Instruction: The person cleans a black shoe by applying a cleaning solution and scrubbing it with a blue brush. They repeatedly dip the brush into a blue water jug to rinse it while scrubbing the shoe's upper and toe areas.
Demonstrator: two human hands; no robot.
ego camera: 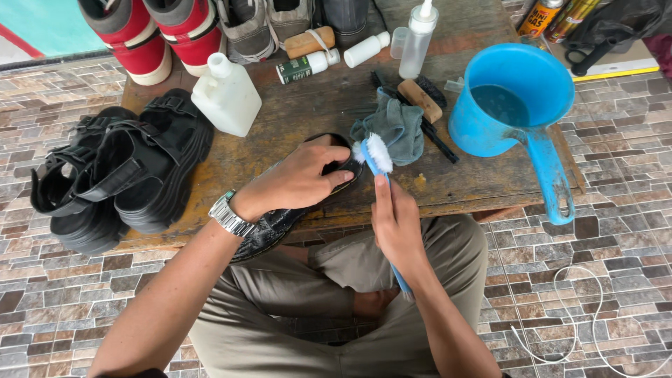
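Two black sandals point(105, 175) sat at 9 o'clock on the wooden table point(280, 133). L hand point(297, 178) pressed down w/ fingers curled on a black shoe point(280, 220) at center. R hand point(395, 224) gripped a blue brush point(378, 157), bristles at shoe's toe. Blue water scoop point(518, 105) stood at 2 o'clock.

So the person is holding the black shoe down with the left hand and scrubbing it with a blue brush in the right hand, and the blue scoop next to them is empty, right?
Not quite. The blue scoop is not empty: the head view shows water in it. The rest stands: the left hand holds the black shoe down on the wooden table, and the right hand holds the blue brush at it.
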